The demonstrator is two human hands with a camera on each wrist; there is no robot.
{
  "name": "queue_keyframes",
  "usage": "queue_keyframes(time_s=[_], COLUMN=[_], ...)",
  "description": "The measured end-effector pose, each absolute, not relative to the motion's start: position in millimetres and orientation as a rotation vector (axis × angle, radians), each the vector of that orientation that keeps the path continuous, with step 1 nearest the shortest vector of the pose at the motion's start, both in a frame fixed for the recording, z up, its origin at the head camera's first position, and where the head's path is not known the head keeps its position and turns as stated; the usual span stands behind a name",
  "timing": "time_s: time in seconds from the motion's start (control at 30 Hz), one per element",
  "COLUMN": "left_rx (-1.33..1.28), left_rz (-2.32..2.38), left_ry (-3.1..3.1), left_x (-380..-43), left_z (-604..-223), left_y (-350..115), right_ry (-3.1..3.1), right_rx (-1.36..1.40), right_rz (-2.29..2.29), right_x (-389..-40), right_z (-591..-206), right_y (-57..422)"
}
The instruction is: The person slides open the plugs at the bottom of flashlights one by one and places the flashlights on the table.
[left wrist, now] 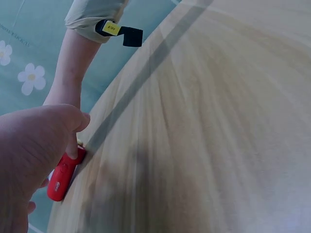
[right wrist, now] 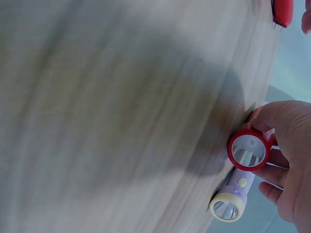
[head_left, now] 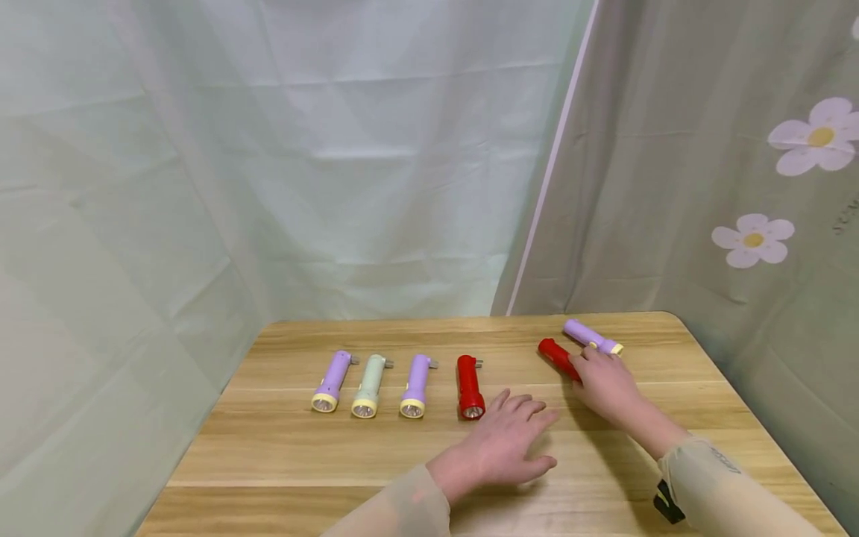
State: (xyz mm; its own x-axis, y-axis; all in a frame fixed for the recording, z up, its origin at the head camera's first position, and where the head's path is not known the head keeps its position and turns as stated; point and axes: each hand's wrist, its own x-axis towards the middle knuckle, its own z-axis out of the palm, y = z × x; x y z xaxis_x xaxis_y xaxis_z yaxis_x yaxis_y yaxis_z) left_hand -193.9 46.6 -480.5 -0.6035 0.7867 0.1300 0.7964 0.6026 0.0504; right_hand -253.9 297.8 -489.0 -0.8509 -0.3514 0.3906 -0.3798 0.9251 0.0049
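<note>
Gripping a red flashlight [head_left: 557,357] between thumb and fingers, the right hand [head_left: 604,382] has a purple flashlight [head_left: 587,335] just beyond its hold. Left of that grip, the left hand [head_left: 505,446] spreads its fingers near a second red flashlight [head_left: 469,387]; whether that palm touches the wooden table [head_left: 302,462] is hard to tell.

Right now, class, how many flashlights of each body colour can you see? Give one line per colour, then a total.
Purple flashlights: 3
Red flashlights: 2
Pale green flashlight: 1
Total: 6
</note>
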Motion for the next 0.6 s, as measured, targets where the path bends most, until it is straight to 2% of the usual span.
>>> queue_keyframes(time_s=[0.4, 0.6], left_rx=[-1.422, -1.453], left_rz=[-0.219, -0.287], left_ry=[-2.723, -2.744], left_x=[-180, -177], left_z=[-489, -494], left_y=[33, 27], right_ry=[-2.694, -2.761], right_rx=[0.579, 0.506], right_rz=[0.015, 0.085], right_x=[-209, -201], right_z=[-484, -481], right_y=[305, 309])
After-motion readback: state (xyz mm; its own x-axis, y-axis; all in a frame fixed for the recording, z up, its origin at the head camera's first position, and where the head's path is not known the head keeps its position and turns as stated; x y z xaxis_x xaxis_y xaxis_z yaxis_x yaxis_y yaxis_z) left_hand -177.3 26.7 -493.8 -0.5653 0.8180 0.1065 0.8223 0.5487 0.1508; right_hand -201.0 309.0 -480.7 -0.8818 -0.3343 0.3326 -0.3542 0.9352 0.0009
